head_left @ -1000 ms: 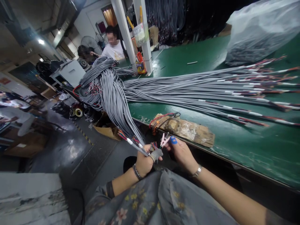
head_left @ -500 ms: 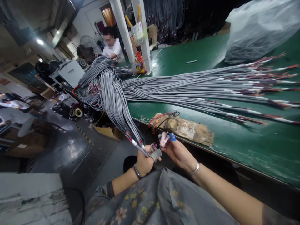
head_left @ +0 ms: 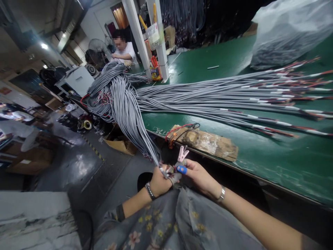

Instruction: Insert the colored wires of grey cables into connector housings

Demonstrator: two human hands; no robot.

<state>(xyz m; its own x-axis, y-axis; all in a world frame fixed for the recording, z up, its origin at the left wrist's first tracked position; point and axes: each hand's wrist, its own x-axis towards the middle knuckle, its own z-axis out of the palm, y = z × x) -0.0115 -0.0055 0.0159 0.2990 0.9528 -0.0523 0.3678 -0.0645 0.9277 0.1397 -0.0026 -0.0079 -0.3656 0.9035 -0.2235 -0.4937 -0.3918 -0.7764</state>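
Observation:
My left hand [head_left: 160, 180] is closed around the end of a grey cable [head_left: 145, 146] whose coloured wire tips stick out by its taped fingertip. My right hand [head_left: 199, 175], with a blue cap on one finger, pinches a small pink snipper [head_left: 182, 153] and presses against the left hand at those wire tips. The cable belongs to a thick bundle of grey cables [head_left: 125, 100] that hangs off the green table [head_left: 273, 156] edge down to my lap.
Many grey cables with coloured ends [head_left: 234, 97] lie spread across the table. A taped cardboard pad [head_left: 208, 142] with red wire sits at the near edge. White posts [head_left: 161, 52], a plastic bag [head_left: 288, 31] and a seated person [head_left: 122, 48] are behind.
Both hands have dropped slightly and come together. My right hand moved left, its capped finger now at the wire tips, and the left hand slid up against the bundle's end.

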